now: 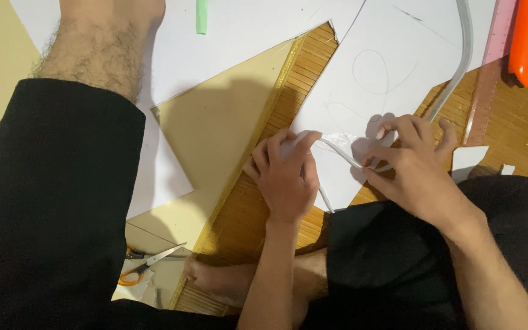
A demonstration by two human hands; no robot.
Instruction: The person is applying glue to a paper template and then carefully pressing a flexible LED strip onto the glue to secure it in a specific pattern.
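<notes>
Presently, item one: the left hand [285,177], fingers curled and pinched shut on the near end of a long, flexible white plastic strip [337,153], pressing it down onto a white paper sheet with faint pencil curves [386,67]. Item two: the right hand [407,162], fingers likewise bent and closed over the same strip a little further along, just right of the left hand. The strip lies bowed between the two hands on the sheet, then runs up and away past the right hand toward the top edge. Item three, surroundings: a woven bamboo mat [264,208] under the sheet, a pink translucent ruler [490,67], an orange plastic utility knife [525,40], orange-handled scissors [145,266] at lower left, a green marker cap [201,15] at the top. Handling note, as I judge it: I would keep both pinches firm and low, flatten the strip against the paper, and ease the bend evenly so the curve does not kink or spring loose; the sheet wants weight on it so it does not slide on the mat. Obscured: the exact contact under the fingertips, the glossy patch between the hands (tape or glue, I cannot tell), the strip's far end, cut off at the frame, and the knife's blade.
</notes>
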